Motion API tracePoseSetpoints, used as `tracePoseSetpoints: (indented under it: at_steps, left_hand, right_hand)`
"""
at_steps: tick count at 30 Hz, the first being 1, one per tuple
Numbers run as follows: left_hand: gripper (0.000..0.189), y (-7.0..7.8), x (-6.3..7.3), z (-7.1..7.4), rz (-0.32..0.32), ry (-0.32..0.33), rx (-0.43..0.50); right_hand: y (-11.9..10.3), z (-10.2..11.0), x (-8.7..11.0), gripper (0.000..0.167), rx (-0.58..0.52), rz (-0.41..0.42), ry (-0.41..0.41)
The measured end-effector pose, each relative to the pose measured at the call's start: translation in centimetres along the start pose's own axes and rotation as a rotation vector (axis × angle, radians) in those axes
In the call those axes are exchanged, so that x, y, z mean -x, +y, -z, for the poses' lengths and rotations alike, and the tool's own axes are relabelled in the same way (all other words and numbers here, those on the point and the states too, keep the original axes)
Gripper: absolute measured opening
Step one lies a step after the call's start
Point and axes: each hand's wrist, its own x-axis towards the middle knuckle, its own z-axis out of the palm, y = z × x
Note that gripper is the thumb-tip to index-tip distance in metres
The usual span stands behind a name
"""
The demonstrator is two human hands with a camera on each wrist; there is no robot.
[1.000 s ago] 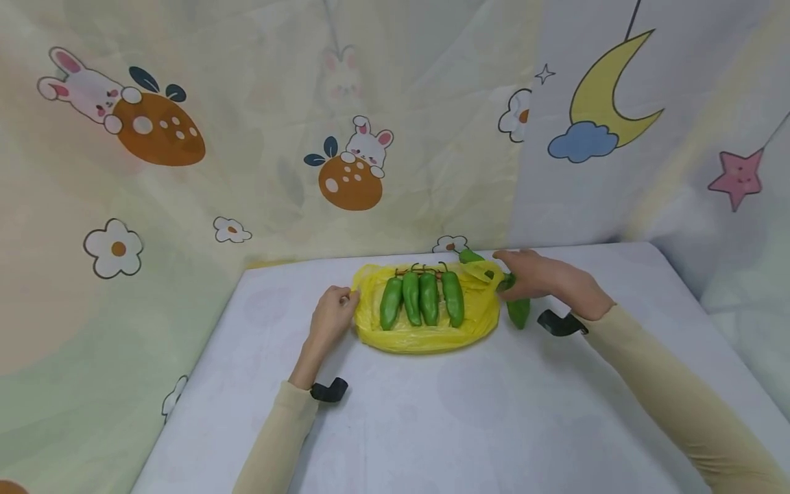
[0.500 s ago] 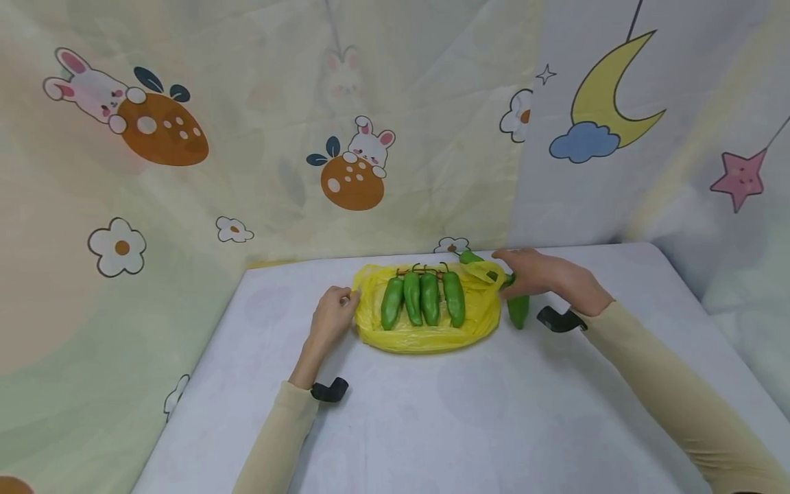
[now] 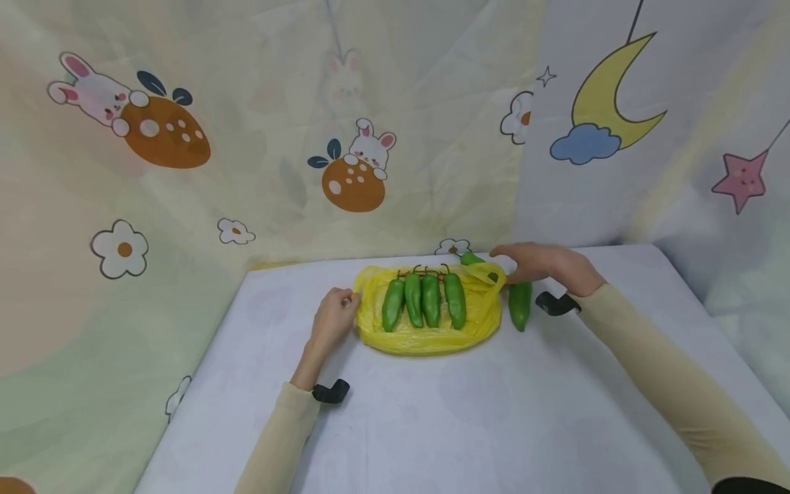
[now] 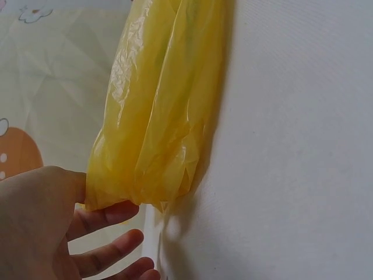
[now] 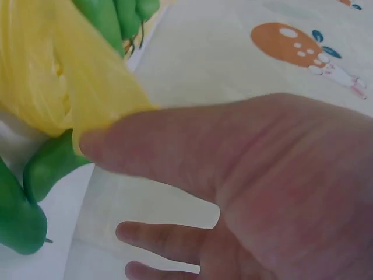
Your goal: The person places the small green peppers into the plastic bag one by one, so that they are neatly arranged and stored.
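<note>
A yellow plastic bag lies flattened near the far edge of the table, with several long green peppers lined up on its front, stems toward the wall. My left hand pinches the bag's left end between thumb and index finger; its other fingers stick out loosely in the left wrist view. At the opposite end, my right hand pinches a corner of the bag under the thumb. One more green pepper lies just right of the bag, beneath that hand, and another lies behind it.
The table is covered in white. A patterned cloth with rabbits, flowers and a moon hangs directly behind the far edge. Both wrists carry black straps.
My right hand has shifted slightly away from me, drawing the bag's corner with it and uncovering more of the pepper on the right. The left hand has stayed in its place.
</note>
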Motion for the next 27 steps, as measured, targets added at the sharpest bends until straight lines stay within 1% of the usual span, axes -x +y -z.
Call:
tracePoseSetpoints:
  at_steps: [4,7,11,14,18,22,27]
  left_hand:
    - [0.037,-0.1,0.1,-0.1,-0.002,0.007,-0.001]
    - [0.036,-0.1,0.1,-0.1,0.000,0.013,-0.002]
    - [0.034,0.1,0.0,-0.2,0.002,0.014,0.006]
    - [0.034,0.1,0.1,-0.2,0.001,0.014,0.002]
    - [0.034,0.2,0.2,-0.2,0.005,0.014,0.001]
    - [0.035,0.2,0.2,-0.3,0.006,0.013,0.005]
    - [0.034,0.1,0.0,-0.3,0.002,0.012,-0.002]
  right_hand:
    - [0.3,0.0,-1.4,0.066,0.001,-0.004,-0.024]
    - [0.6,-0.3,-2.5,0.061,0.023,0.026,-0.039]
    - [0.9,-1.0,-3.8,0.060,0.050,0.064,-0.057]
    - [1.0,-1.4,-4.4,0.059,0.060,0.092,-0.069]
    - [0.7,-1.7,-4.8,0.056,0.064,0.124,-0.075]
    - [0.5,-1.9,-5.5,0.055,0.080,0.132,-0.093]
    - [0.4,-2.2,-6.7,0.059,0.127,0.104,-0.165]
